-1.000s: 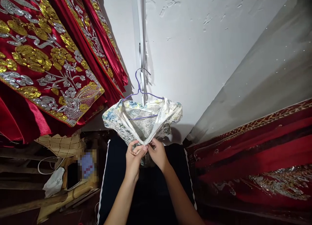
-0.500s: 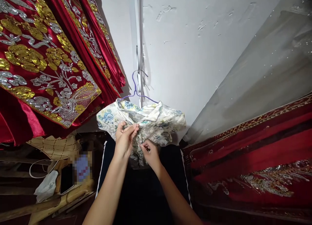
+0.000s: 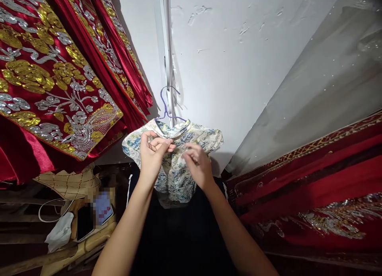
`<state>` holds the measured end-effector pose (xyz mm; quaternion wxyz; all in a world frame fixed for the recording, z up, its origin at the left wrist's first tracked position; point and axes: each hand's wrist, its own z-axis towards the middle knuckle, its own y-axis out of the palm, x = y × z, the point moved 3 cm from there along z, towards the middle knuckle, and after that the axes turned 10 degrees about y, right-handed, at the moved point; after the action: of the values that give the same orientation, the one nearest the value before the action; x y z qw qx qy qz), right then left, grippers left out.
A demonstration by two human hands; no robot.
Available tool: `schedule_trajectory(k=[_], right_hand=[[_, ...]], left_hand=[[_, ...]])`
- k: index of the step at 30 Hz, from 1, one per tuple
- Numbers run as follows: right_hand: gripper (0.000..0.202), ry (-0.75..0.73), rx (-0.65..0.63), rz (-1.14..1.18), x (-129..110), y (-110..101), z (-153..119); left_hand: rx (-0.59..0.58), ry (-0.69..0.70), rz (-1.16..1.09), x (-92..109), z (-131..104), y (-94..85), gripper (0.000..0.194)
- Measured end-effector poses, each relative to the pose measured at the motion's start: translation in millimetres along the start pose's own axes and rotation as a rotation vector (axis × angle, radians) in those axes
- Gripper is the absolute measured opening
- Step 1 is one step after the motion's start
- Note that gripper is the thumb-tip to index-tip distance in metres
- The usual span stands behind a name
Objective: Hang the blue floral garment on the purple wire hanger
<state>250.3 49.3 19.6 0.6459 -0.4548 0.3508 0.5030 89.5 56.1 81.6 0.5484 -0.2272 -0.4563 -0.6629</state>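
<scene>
A short-sleeved floral shirt (image 3: pixel 179 180) in cream, blue and green is on a purple hanger (image 3: pixel 165 108), in front of a white wall. At the shirt's neckline my left hand (image 3: pixel 153 150) pinches the front edge of the cloth between thumb and fingertips. My right hand (image 3: pixel 198 162) is just in front of the shirt's right side, fingers bent and slightly blurred, with a gap between thumb and forefinger and nothing visible in it. The shirt's lower part hangs over dark clothing on my lap.
Red cloth with gold and silver embroidery (image 3: pixel 68 77) hangs at the upper left. Red beaded fabric (image 3: pixel 328 188) under a sheer cover is on the right. A wooden chair (image 3: pixel 86 244) at the lower left bears phones, a white cable and tissue.
My right hand has moved up and right, away from the shirt's middle. My left hand has risen slightly, and the collar now lies closer together.
</scene>
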Motion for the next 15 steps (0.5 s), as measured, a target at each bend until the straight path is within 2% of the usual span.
schedule_trajectory(k=[2, 4, 6, 8, 11, 15], right_hand=[[0.043, -0.064, 0.001, -0.017, -30.0, -6.6, 19.3], [0.033, -0.124, -0.060, -0.082, -46.8, -4.1, 32.8], [0.028, -0.158, -0.107, -0.156, -50.1, 2.5, 38.8], [0.027, -0.178, -0.086, -0.214, -47.0, 7.8, 39.8], [0.022, -0.189, -0.014, -0.263, -44.8, 11.0, 39.7], [0.019, -0.150, -0.022, -0.282, -51.6, 12.1, 42.8]], left_hand=[[-0.022, 0.019, 0.019, -0.7, -2.3, 0.6, 0.051], [-0.037, 0.062, 0.048, 0.6, -3.9, 2.8, 0.046], [-0.027, 0.112, 0.089, -0.2, -6.5, 3.6, 0.040], [-0.007, 0.125, 0.114, -6.8, -10.2, 1.7, 0.038], [0.022, 0.067, 0.093, -26.2, -15.9, -5.0, 0.043], [0.053, -0.005, 0.051, -43.8, -19.5, -12.5, 0.048]])
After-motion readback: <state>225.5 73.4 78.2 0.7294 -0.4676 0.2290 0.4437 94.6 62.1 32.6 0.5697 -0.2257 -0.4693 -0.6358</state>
